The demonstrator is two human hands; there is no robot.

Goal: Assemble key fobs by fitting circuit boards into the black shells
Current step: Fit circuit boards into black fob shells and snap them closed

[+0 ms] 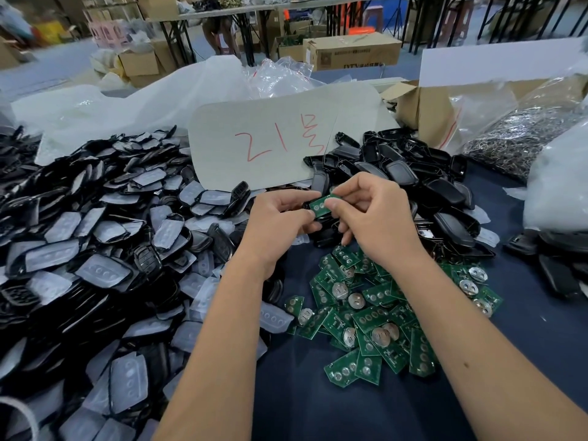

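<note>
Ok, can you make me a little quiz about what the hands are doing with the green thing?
1. True or false: both hands hold the green circuit board above the table.
2. Where does the loose pile of green boards lie?
A. under the right forearm, on the dark blue cloth
B. inside the cardboard box
C. on top of the white card
3. Fill in: the white card behind the hands bears ____ marker writing.

Key:
1. True: the left hand and right hand both pinch it.
2. A
3. red
</note>
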